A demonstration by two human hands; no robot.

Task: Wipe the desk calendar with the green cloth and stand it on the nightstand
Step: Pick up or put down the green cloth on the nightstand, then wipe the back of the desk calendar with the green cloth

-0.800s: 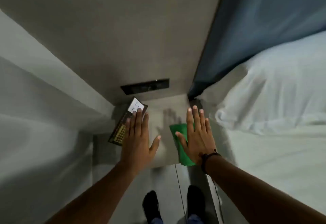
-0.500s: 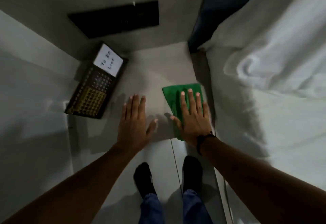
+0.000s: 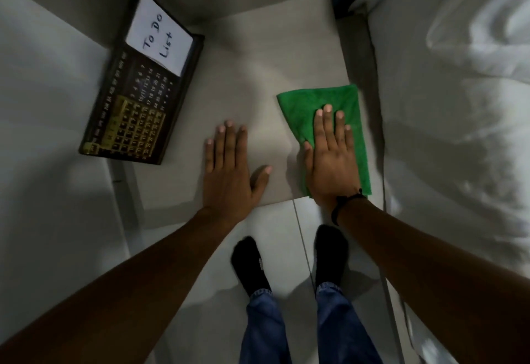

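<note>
Left hand (image 3: 229, 168) laid flat on nightstand (image 3: 258, 62), fingers together, right hand (image 3: 329, 157) pressed flat on green cloth (image 3: 321, 102), fingers slightly apart — desk calendar (image 3: 137, 97) left lying flat, well apart.

Right hand (image 3: 329, 160) hides part of green cloth (image 3: 321, 102).

Nightstand (image 3: 258, 56) bears desk calendar (image 3: 137, 88), green cloth (image 3: 324, 100).
</note>
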